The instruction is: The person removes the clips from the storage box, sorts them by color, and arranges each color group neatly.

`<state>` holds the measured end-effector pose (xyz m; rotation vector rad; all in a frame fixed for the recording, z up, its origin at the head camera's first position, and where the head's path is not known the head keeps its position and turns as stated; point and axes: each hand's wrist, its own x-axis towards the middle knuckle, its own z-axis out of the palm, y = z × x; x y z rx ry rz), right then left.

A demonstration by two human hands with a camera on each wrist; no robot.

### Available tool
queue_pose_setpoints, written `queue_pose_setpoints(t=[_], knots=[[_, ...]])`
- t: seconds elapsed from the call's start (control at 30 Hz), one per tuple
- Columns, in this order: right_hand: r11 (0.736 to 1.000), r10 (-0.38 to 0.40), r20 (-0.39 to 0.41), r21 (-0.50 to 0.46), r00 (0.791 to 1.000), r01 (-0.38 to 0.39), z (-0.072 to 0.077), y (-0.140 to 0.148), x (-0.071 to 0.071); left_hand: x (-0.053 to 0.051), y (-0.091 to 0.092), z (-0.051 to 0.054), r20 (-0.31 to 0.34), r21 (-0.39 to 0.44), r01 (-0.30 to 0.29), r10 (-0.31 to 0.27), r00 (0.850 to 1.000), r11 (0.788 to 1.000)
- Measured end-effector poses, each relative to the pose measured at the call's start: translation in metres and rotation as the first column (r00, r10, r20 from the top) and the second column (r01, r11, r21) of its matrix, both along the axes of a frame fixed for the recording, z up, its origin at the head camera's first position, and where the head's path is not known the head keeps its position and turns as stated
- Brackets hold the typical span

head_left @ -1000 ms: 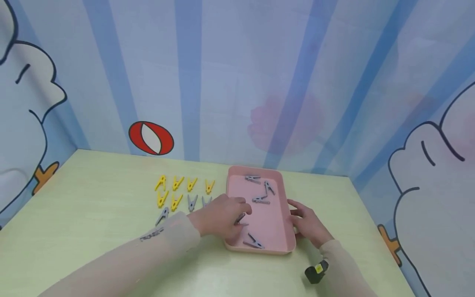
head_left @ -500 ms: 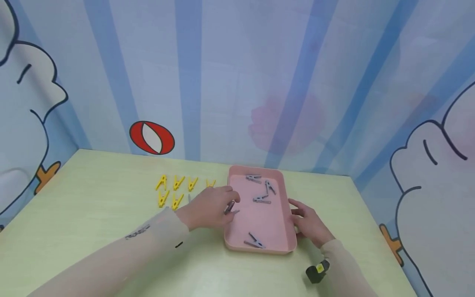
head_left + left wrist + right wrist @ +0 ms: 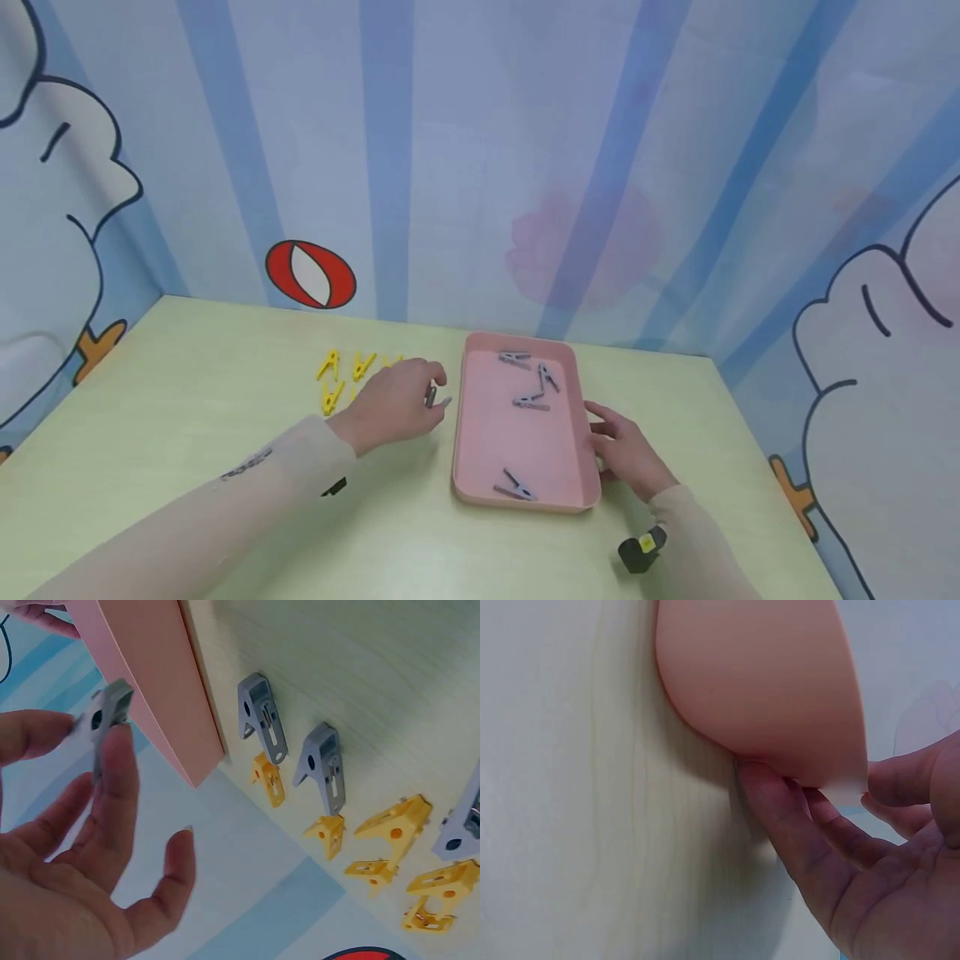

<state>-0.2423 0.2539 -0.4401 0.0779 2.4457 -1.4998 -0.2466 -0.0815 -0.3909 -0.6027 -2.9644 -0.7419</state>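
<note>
Pinched between the left hand's [image 3: 393, 402] thumb and fingers is a grey clip [image 3: 109, 712], held in the air just left of the pink tray [image 3: 525, 442]. The right hand [image 3: 628, 452] touches the tray's right side; in the right wrist view its fingertips [image 3: 761, 776] lie against the tray's outer wall [image 3: 765, 682]. Several grey clips [image 3: 530, 402] lie in the tray, one of them [image 3: 516, 486] near its front edge. In the left wrist view, grey clips [image 3: 322, 769] and several yellow clips [image 3: 394, 825] stand on the table, partly hidden by the left hand in the head view.
A pale yellow table [image 3: 247, 383] lies under everything, with a blue striped cloth [image 3: 465, 167] with cartoon drawings behind it. A black device with a yellow mark [image 3: 641, 550] is by the right wrist.
The left hand has moved left and slightly away from the person, out of the tray, with the grey clip between its fingers. The right hand stays at the tray's side.
</note>
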Motion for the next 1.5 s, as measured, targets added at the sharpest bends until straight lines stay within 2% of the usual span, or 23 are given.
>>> queue_pose_setpoints(t=[0.07, 0.17, 0.37, 0.53, 0.67, 0.87, 1.03, 1.27, 1.5], knots=[[1.0, -0.008, 0.004, -0.002, 1.0, 0.008, -0.001, 0.0, 0.001, 0.0, -0.005, 0.001, 0.074, 0.012, -0.048, 0.047, 0.996, 0.999], [1.0, -0.002, 0.008, -0.008, 1.0, 0.002, -0.001, -0.001, 0.001, 0.002, -0.012, 0.002, 0.163, 0.007, -0.13, 0.127, 0.978, 0.992], [1.0, 0.016, -0.005, -0.016, 1.0, -0.016, -0.001, -0.001, -0.001, 0.005, -0.027, 0.002, 0.232, -0.052, -0.231, 0.237, 0.943, 0.971], [0.999, 0.026, -0.006, -0.019, 1.0, -0.026, -0.001, -0.001, -0.004, 0.006, -0.035, -0.002, 0.289, -0.124, -0.268, 0.293, 0.911, 0.956], [1.0, 0.028, -0.006, -0.009, 1.0, -0.028, -0.001, 0.0, -0.004, 0.006, -0.038, -0.006, 0.309, -0.156, -0.275, 0.312, 0.898, 0.949], [1.0, 0.019, -0.003, 0.009, 1.0, -0.019, 0.0, 0.001, -0.004, 0.006, -0.042, -0.011, 0.308, -0.175, -0.263, 0.306, 0.901, 0.949], [1.0, 0.021, 0.002, -0.005, 1.0, -0.021, 0.0, 0.001, -0.002, 0.004, -0.043, -0.014, 0.331, -0.201, -0.242, 0.299, 0.895, 0.949], [1.0, 0.021, 0.004, -0.017, 1.0, -0.021, 0.0, 0.001, 0.002, 0.004, -0.041, -0.018, 0.302, -0.234, -0.223, 0.288, 0.909, 0.946], [1.0, 0.015, 0.005, -0.01, 1.0, -0.015, -0.002, 0.002, 0.0, 0.003, -0.04, -0.021, 0.293, -0.267, -0.211, 0.288, 0.912, 0.94]])
